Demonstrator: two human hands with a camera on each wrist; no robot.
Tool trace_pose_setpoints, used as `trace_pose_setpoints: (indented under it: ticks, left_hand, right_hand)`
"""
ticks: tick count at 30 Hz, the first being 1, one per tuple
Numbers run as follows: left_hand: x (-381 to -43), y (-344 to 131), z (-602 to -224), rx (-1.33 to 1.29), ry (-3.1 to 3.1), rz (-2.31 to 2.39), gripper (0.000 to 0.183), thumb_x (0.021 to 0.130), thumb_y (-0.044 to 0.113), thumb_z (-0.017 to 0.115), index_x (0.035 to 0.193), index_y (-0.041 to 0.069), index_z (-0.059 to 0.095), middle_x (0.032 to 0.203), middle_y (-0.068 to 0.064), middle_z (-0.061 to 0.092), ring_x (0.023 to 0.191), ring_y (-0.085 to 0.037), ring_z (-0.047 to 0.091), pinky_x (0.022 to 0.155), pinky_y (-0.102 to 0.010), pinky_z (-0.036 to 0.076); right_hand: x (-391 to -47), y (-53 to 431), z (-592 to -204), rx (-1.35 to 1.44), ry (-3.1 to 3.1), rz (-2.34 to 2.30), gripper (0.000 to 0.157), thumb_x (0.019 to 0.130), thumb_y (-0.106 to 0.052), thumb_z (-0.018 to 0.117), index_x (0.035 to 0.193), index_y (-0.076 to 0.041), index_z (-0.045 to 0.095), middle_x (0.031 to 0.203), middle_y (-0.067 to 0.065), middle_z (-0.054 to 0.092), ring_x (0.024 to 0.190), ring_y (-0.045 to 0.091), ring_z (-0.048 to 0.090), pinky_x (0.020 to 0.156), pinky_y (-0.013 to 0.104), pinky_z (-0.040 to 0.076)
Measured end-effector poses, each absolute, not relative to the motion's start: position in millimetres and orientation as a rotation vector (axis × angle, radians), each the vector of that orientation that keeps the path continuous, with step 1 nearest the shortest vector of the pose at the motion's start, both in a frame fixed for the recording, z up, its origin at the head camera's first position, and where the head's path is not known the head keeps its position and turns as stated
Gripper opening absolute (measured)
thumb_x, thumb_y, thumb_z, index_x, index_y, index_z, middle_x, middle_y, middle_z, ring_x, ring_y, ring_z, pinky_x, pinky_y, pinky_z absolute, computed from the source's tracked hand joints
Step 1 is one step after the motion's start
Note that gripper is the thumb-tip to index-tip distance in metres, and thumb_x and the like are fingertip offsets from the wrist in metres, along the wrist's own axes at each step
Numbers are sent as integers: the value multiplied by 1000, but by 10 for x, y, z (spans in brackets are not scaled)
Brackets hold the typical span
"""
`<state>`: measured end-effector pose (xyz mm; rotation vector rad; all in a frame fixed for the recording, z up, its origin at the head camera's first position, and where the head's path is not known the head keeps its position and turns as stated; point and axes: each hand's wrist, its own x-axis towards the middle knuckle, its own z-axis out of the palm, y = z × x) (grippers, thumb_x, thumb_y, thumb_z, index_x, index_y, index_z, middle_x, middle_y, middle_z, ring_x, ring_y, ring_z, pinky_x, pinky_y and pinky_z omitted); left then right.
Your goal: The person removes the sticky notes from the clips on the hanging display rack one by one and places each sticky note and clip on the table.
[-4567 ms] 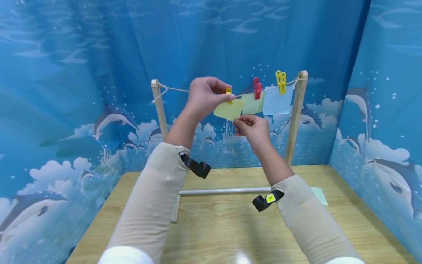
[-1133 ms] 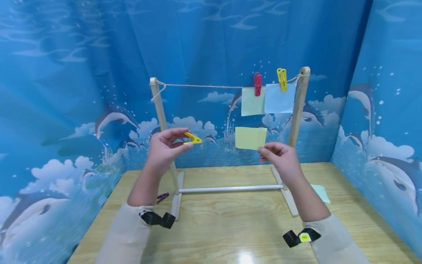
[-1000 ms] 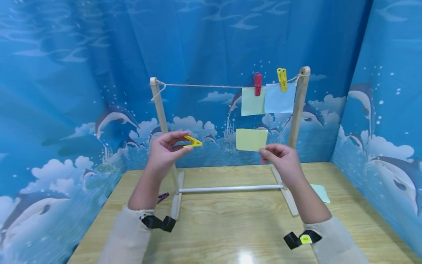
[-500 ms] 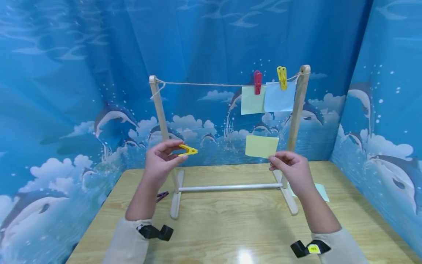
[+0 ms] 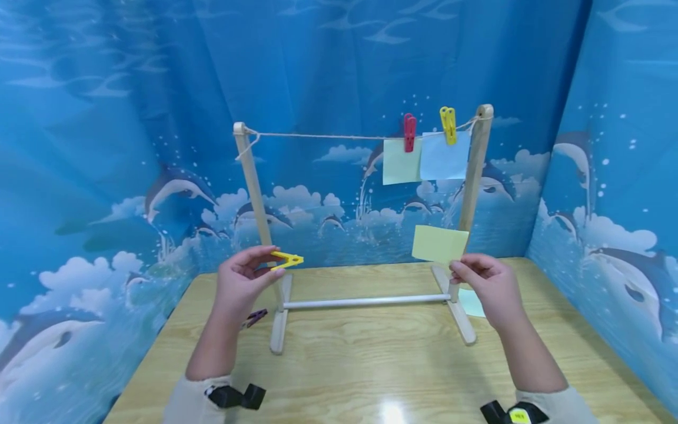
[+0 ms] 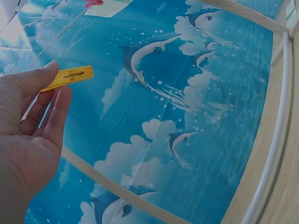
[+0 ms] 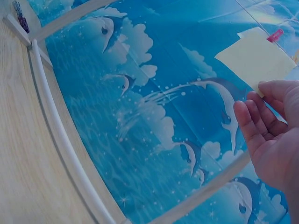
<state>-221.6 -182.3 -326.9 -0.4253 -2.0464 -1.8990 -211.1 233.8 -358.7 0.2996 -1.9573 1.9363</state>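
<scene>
Two light things, two different pinches

Reading the wooden frame (image 5: 475, 171) as a clock dial seen from my side, my left hand (image 5: 246, 280) was at eight o'clock, pinching the yellow clothespin (image 5: 288, 259) by its splayed handles between thumb and fingers, its nose pointing to three. My right hand (image 5: 489, 285) was at four o'clock, thumb and fingers gripping the yellow note (image 5: 438, 244) by its five o'clock corner, the rest of the sheet standing up towards ten. Both things were clear of the bench (image 5: 344, 365) and well apart from each other.

The clothespin looked to be stiff, light plastic, springy at the middle and hard to harm; I judged the handle ends the right hold, since squeezing there should part the nose, though smooth plastic could slip from too shallow a pinch. The note looked like thin paper, next to weightless and easily creased or torn, so a soft hold at a corner suited it, though it might flap or sag from there. At one o'clock a red clothespin (image 5: 409, 133) held a green note (image 5: 399, 162) on the cord (image 5: 318, 136), that sheet hanging nearly flat
</scene>
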Motion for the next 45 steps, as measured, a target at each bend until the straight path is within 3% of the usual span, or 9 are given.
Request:
trace_pose_setpoints:
  ticks: [10, 23, 30, 39, 45]
  left_hand:
    - [-2142, -1937, -3393, -377, -2004, -1964, 41, 84, 3, 75, 122, -4, 61, 117, -11, 66, 107, -20, 64, 88, -29, 54]
    - [-2048, -2095, -3540, -238, -2022, -1901, 38, 83, 6, 77, 118, 0, 65, 114, -5, 68, 106, -17, 64, 87, -27, 54]
    - [-2018, -2190, -3642, -163, -1961, -1967, 44, 80, -1, 78, 120, -9, 60, 114, -7, 68, 104, -19, 65, 87, -29, 54]
    - [-2000, -2301, -3767, -45, -1989, -1909, 41, 80, 0, 79, 118, -2, 64, 114, -6, 67, 107, -22, 65, 87, -26, 53]
    - [-1999, -2351, -3842, 50, -2006, -1919, 43, 79, -1, 79, 119, -1, 64, 112, -3, 69, 105, -15, 65, 86, -23, 53]
  right_hand:
    - [-2019, 2478, -3674, 263, -1871, 1998, 7, 92, -4, 66, 96, 0, 71, 85, -1, 69, 71, 13, 68, 68, 23, 58]
    - [-1934, 2697, -3816, 154, -1771, 2000, 8, 91, 0, 66, 97, 0, 71, 81, 0, 69, 67, 12, 67, 68, 21, 57]
    - [-1887, 2816, -3898, 208, -1663, 2045, 10, 91, 7, 63, 97, 4, 71, 83, 3, 71, 70, 12, 68, 67, 25, 58]
    - [-1786, 2994, -3999, 124, -1634, 2090, 10, 90, 6, 64, 97, 3, 72, 83, 3, 72, 70, 12, 68, 66, 25, 58]
    - [-1758, 3130, -4063, 34, -1665, 2079, 9, 90, 2, 66, 97, -1, 73, 82, 1, 72, 70, 10, 67, 65, 23, 58]
